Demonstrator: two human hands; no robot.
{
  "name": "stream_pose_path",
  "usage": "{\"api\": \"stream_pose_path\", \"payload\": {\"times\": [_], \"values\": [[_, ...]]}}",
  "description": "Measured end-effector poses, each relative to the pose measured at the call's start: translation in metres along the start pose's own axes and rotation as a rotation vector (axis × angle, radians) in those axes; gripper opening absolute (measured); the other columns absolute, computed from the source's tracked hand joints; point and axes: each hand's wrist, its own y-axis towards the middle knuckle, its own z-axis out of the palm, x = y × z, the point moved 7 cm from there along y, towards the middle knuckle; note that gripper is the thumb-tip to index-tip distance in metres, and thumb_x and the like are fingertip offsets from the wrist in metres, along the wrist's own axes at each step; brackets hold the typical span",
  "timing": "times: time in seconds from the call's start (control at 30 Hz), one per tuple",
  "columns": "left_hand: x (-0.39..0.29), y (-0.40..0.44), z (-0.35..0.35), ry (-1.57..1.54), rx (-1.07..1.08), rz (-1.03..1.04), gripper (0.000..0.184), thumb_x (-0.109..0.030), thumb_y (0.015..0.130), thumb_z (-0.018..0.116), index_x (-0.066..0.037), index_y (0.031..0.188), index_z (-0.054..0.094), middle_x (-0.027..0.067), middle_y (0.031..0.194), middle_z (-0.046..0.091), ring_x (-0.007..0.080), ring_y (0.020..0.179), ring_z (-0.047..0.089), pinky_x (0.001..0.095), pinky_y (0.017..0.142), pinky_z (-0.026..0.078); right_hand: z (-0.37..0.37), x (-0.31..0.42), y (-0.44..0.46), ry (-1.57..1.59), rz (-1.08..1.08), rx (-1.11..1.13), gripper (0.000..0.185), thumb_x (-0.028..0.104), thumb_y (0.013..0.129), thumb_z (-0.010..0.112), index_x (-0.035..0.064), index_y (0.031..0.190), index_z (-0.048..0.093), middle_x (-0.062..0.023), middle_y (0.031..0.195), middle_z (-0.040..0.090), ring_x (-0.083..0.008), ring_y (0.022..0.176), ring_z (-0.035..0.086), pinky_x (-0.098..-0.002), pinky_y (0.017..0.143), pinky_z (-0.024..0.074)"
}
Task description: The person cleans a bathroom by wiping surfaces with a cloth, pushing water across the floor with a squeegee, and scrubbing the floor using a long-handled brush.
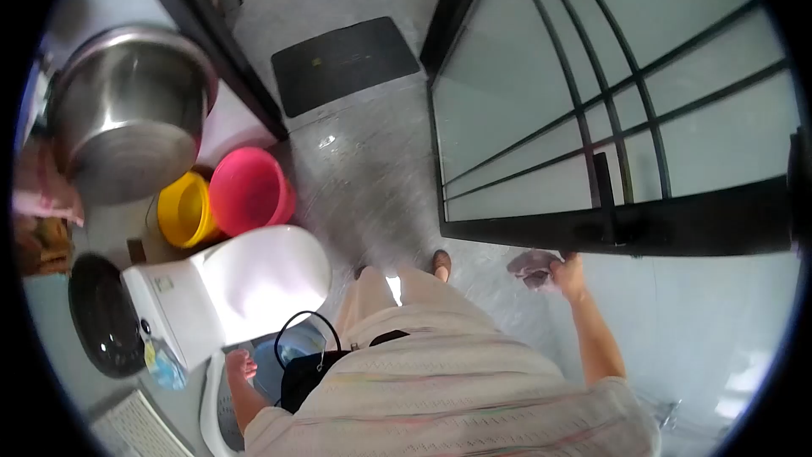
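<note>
My right hand [570, 276] is closed on a greyish-purple cloth [531, 266], which hangs out to the left of the fingers. It is right at the black edge of a frosted glass door [516, 144]; whether the fingers touch the frame I cannot tell. My left hand [242, 364] is curled shut at my side, with nothing visible in it. Close by it are the white toilet [271, 271], a white perforated basket [213, 406] and a blue container [296, 345]. A black bag [311, 377] with a looped strap hangs at my waist.
Pink [252, 188] and yellow [186, 210] buckets stand beyond the toilet, below a large steel pot [131, 114]. A dark oval basin [103, 313] leans by the tank. A dark mat [345, 66] lies at the doorway on the shiny grey floor [364, 178].
</note>
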Motion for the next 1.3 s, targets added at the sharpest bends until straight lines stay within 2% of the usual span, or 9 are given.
{"api": "stream_pose_path", "payload": {"times": [0.07,0.2,0.3,0.43,0.7,0.83,1.0,1.1,1.3], "values": [[0.013,-0.012,-0.001,-0.035,0.013,-0.027,0.026,-0.02,0.082,0.05,-0.007,0.104,0.05,0.0125,0.086,0.055,0.0263,0.066,0.059,0.0418,0.058,0.05,0.013,0.051,-0.025,-0.137,0.278,0.148,0.052,-0.003,0.06,0.048,-0.0053,0.112,0.049,-0.0175,0.111,0.055,-0.0242,0.105,0.051,-0.0288,0.087,0.0393],[0.027,-0.051,0.009,-0.104,-0.021,-0.005,0.026,-0.018,0.08,0.051,-0.008,0.104,0.052,0.0108,0.078,0.056,0.0234,0.061,0.058,0.0397,0.052,0.049,0.028,0.062,-0.024,-0.247,-0.323,0.21,0.042,0.001,0.061,0.051,-0.0009,0.103,0.053,-0.0182,0.094,0.057,-0.0297,0.085,0.056,-0.0337,0.073,0.0458],[0.043,-0.071,0.023,-0.123,-0.009,-0.013,0.025,-0.017,0.079,0.053,-0.009,0.103,0.052,0.0097,0.072,0.056,0.0222,0.059,0.058,0.0397,0.051,0.049,0.043,0.081,-0.03,-0.607,-0.355,0.367,0.042,0.003,0.063,0.049,0.001,0.104,0.054,-0.0214,0.093,0.057,-0.0343,0.088,0.055,-0.0362,0.073,0.0463],[0.079,-0.074,0.031,-0.162,-0.014,-0.015,0.025,-0.015,0.077,0.054,-0.01,0.101,0.053,0.009,0.071,0.056,0.0218,0.056,0.058,0.0407,0.05,0.049,0.037,0.124,-0.075,-0.354,-0.341,0.533,0.044,0.004,0.065,0.046,0.0058,0.107,0.056,-0.0178,0.093,0.061,-0.0369,0.079,0.058,-0.0377,0.071,0.0478],[0.134,-0.071,0.015,-0.256,-0.032,-0.008,0.024,-0.015,0.076,0.054,-0.009,0.099,0.053,0.0083,0.072,0.056,0.0223,0.056,0.058,0.0416,0.051,0.049,-0.053,0.262,-0.172,-0.212,-0.901,0.015,0.033,0.005,0.073,0.06,-0.0011,0.104,0.05,-0.0102,0.067,0.055,-0.0136,0.057,0.053,-0.0234,0.054,0.043],[0.142,-0.061,-0.005,-0.317,0.008,0.009,0.022,-0.013,0.075,0.055,-0.009,0.096,0.055,0.0076,0.071,0.055,0.0219,0.053,0.057,0.0393,0.048,0.047,-0.015,0.326,-0.179,-0.606,-0.817,0.001,0.044,0.008,0.075,0.065,0.0007,0.115,0.048,-0.0164,0.066,0.054,-0.0276,0.054,0.053,-0.0296,0.054,0.0447],[0.158,-0.054,-0.009,-0.407,-0.03,0.013,0.024,-0.013,0.073,0.056,-0.009,0.097,0.056,0.0071,0.07,0.055,0.0213,0.052,0.056,0.0362,0.043,0.045,0.031,0.382,-0.143,-0.579,-1.299,0.019,0.04,0.003,0.076,0.059,0.0028,0.115,0.048,-0.0196,0.07,0.057,-0.0306,0.06,0.058,-0.0322,0.055,0.0453],[0.182,-0.039,0.0,-0.449,0.008,0.006,0.026,-0.016,0.073,0.057,-0.011,0.099,0.054,0.0086,0.074,0.056,0.023,0.058,0.057,0.0408,0.051,0.046,0.065,0.411,-0.132,-0.741,-1.015,0.104,0.039,0.001,0.077,0.054,0.0016,0.114,0.046,-0.022,0.074,0.058,-0.0367,0.066,0.057,-0.0368,0.059,0.0461],[0.181,-0.065,0.031,-0.489,0.012,-0.083,0.03,-0.015,0.073,0.056,-0.01,0.102,0.054,0.0069,0.073,0.055,0.0209,0.057,0.056,0.0375,0.049,0.046,0.13,0.475,-0.098,-0.742,-1.236,0.086,0.019,0.004,0.078,0.051,-0.004,0.094,0.043,-0.0283,0.077,0.055,-0.0452,0.075,0.053,-0.049,0.063,0.041]]}}
